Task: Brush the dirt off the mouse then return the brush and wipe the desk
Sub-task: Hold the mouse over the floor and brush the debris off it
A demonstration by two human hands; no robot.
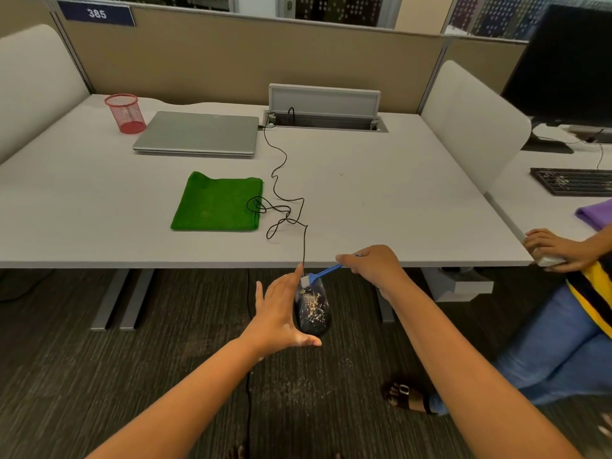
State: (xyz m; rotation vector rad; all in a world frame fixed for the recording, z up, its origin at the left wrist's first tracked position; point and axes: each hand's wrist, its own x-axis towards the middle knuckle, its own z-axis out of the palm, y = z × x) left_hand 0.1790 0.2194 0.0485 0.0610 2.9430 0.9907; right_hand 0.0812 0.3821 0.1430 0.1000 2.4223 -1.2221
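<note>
A black wired mouse (313, 309) speckled with tan dirt hangs off the front of the grey desk (381, 200), over the carpet. My left hand (281, 313) cradles it from the left, thumb under its rear end. A small blue-handled brush (323, 272) rests its bristles on the mouse's front end, and my right hand (374, 268) grips the handle from the right. The mouse's black cable (281, 180) runs up over the desk edge in loops. A folded green cloth (217, 202) lies flat on the desk, left of the cable.
A shut grey laptop (198, 132) and a red mesh cup (126, 112) sit at the back left, beside an open cable hatch (326, 109). At the right, another person's hand (556, 248) rests on the desk corner; a keyboard (576, 181), monitor (569, 64) and purple cloth (596, 214) lie beyond.
</note>
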